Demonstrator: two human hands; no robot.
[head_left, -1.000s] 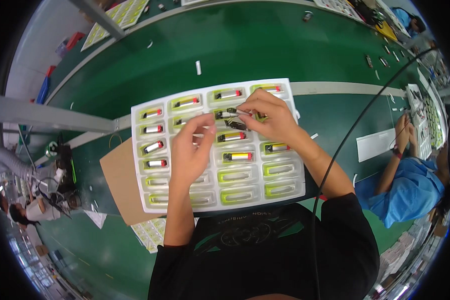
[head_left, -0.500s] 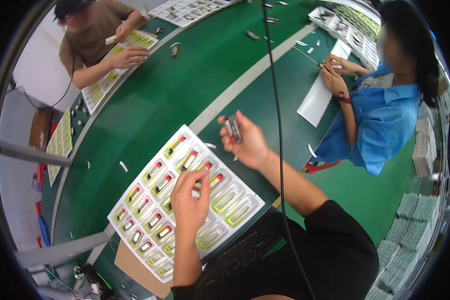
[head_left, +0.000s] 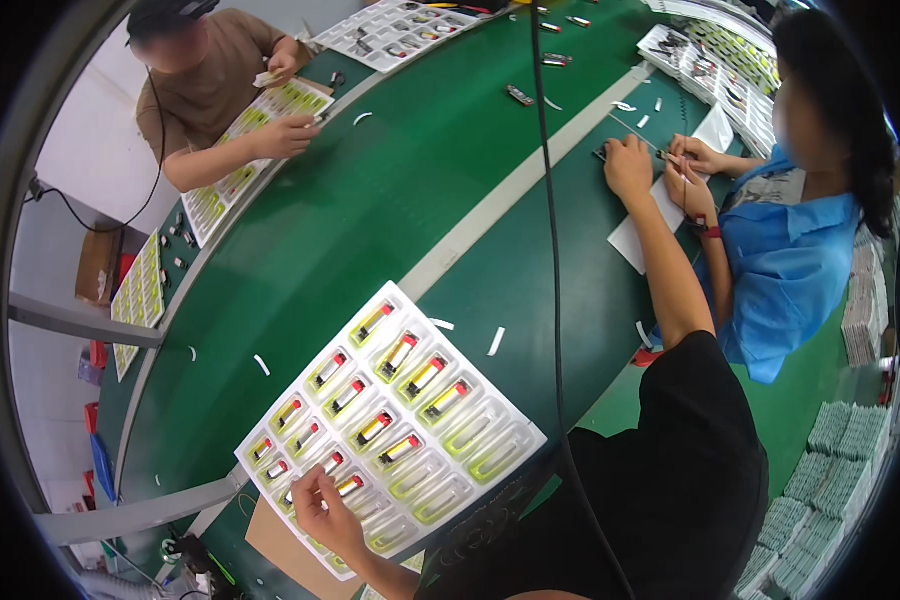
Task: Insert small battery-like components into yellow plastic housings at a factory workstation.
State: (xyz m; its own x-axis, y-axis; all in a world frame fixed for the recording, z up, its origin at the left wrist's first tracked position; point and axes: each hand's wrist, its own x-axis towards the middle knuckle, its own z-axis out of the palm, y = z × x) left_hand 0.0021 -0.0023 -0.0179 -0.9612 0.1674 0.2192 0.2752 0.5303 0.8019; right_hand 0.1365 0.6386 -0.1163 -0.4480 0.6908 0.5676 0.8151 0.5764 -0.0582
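A white blister tray [head_left: 432, 542] with yellow-green pockets lies at an angle in front of me. Small battery-like parts [head_left: 400, 354] with red ends sit in many of its pockets. My left hand [head_left: 327, 515] is over the tray's near-left part, fingers curled together at a pocket; whether they hold a part is hidden. Far to the right, my right hand [head_left: 630, 168] reaches to the table beside a co-worker's hands. Its bent fingers are on a small dark piece [head_left: 600, 153], mostly covered by them.
A co-worker in blue [head_left: 785, 235] handles a small part over a white strip [head_left: 628, 245]. Across the green table [head_left: 300, 220], another person works at a tray [head_left: 305, 98]. White paper scraps [head_left: 496, 341] and loose parts [head_left: 519, 95] lie about. A black cable [head_left: 555, 250] hangs down before me.
My right hand has gone from above the tray to the far right, taking the dark piece along. My left hand has dropped to the tray's near-left pockets. The view has shifted slightly.
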